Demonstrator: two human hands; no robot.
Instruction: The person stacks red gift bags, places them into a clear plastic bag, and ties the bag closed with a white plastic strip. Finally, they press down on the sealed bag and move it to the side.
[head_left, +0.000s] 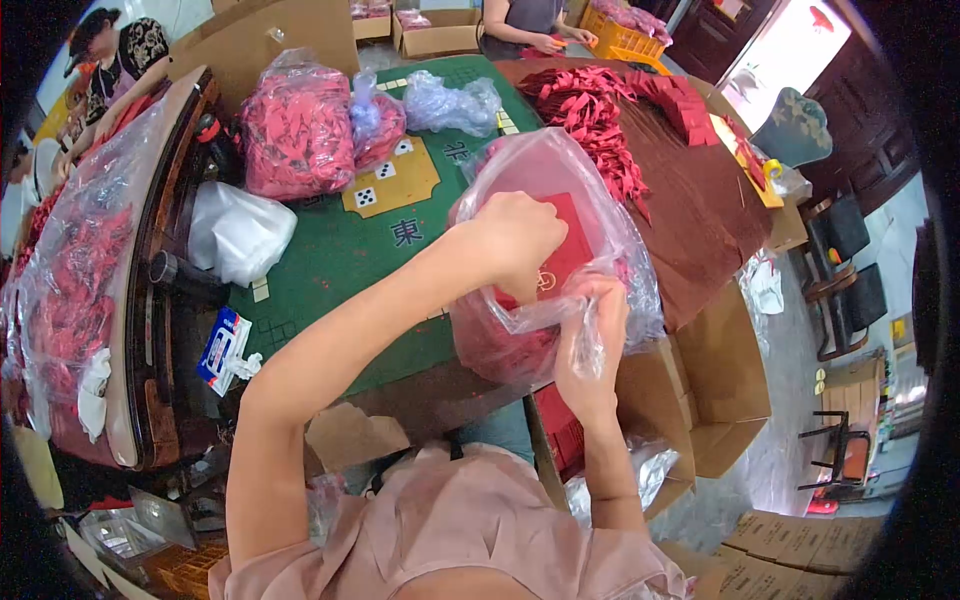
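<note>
While left hand (pixel 515 240) curls closed around top of red packet (pixel 565 250) inside clear plastic bag (pixel 540 170), right hand (pixel 590 345) pinches bag's lower edge at 5 o'clock. Bag sits at bench (pixel 340 250) edge, centre frame. Red ribbon pile (pixel 590 115) at 12 o'clock. Pink-filled bag (pixel 298 130) at 10 o'clock. Open carton (pixel 700 390) at 4 o'clock.

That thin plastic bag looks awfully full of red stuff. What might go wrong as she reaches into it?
1. The right hand pinches only a thin fold of the clear plastic bag, so the film may stretch or tear in that grip.
2. The bag sits at the edge of the green mahjong table, above an open cardboard box; it could tip off.
3. The left hand, inside the bag, might bend the red envelopes.
</note>
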